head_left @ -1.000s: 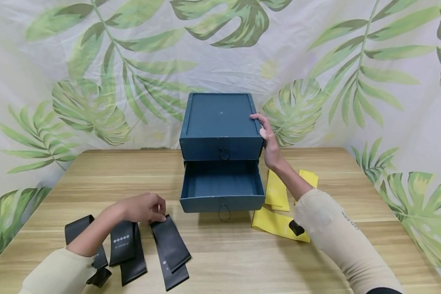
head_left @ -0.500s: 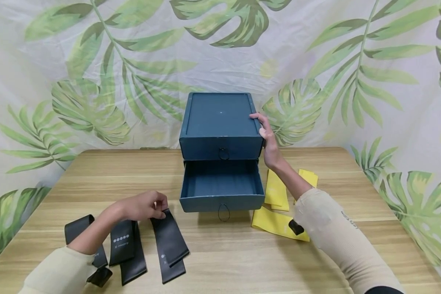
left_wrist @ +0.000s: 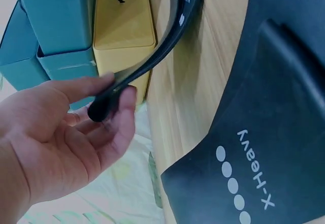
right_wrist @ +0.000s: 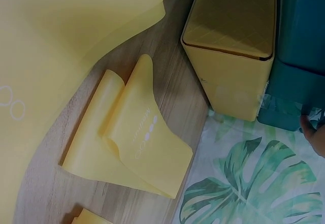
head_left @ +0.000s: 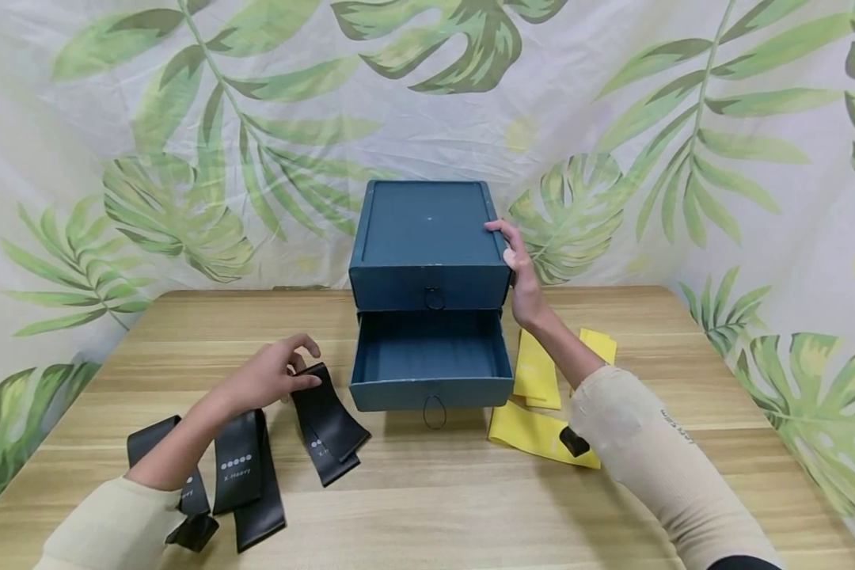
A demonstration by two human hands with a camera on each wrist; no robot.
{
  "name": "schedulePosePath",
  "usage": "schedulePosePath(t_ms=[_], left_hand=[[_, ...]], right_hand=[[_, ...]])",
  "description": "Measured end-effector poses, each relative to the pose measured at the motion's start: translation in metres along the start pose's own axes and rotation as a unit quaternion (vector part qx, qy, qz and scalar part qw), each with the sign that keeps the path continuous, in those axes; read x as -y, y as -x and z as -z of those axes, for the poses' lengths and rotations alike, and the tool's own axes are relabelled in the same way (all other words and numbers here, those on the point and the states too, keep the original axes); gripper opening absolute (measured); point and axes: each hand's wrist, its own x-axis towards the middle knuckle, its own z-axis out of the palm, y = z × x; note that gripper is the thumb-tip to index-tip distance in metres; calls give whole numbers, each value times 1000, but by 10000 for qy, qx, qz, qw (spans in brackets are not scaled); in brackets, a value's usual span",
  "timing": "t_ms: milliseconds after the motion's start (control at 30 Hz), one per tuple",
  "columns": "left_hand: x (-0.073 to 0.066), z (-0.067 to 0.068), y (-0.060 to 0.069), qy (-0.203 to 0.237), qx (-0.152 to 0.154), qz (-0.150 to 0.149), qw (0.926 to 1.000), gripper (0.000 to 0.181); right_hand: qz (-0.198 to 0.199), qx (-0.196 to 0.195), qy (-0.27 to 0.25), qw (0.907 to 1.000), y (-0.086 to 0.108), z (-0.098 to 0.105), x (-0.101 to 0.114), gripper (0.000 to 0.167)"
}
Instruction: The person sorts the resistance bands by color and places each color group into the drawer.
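Observation:
My left hand (head_left: 274, 376) pinches one end of a folded black resistance band (head_left: 331, 423) between thumb and fingers. In the left wrist view that end is raised, and the band (left_wrist: 157, 56) curves down from the hand (left_wrist: 66, 137). My right hand (head_left: 526, 277) rests on the top right edge of a blue drawer cabinet (head_left: 427, 229), its fingertips over the rim. Below the cabinet's upper drawer, another drawer (head_left: 399, 396) is pulled out, with nothing visible inside. Only a few fingers of the right hand (right_wrist: 316, 137) show at the right wrist view's edge.
More black bands marked X-Heavy (head_left: 238, 475) lie under and beside the left forearm, partly covered. Yellow resistance bands (head_left: 545, 435) lie right of the cabinet, partly behind the right arm. Both wrist views show a yellow box-shaped part (left_wrist: 124, 21) against the teal drawers. A leaf-patterned cloth (head_left: 185, 119) hangs behind the wooden table.
My left hand has moved away from me, toward the back of the table, drawing the pinched black band along with it. My right hand, the cabinet and the drawer have not moved.

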Motion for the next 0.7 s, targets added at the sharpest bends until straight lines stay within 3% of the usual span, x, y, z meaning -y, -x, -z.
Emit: schedulePosePath(t_ms=[100,333,467,700], left_hand=[[-2,2,2,527,46,231,9983,45],[-5,8,7,1433,370,702,9865,38],[-8,11,10,1615,359,701,9837,39],[-19,18,13,1903,-113,406,9808,37]], right_hand=[[4,-2,-6,10000,1,0,0,64],[7,15,-9,10000,1,0,1,64],[-5,10,-57,10000,1,0,-1,64],[20,17,-65,10000,0,0,-2,64]])
